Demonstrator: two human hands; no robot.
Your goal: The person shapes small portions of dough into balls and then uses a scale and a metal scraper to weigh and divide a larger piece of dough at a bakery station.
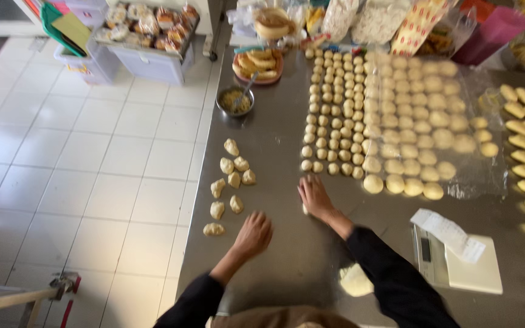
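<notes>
Rough, irregular dough lumps (229,182) lay loose on the left of the brushed-steel worktop (274,127). The left hand (253,234) pressed palm-down, fingers curled over something hidden (its contents could not be determined). The right hand (315,196) lay flat, fingers spread, on a small pale dough piece (304,209). Smooth round dough balls (335,115) stood in rows beyond; a white scale (457,258) sat right.
</notes>
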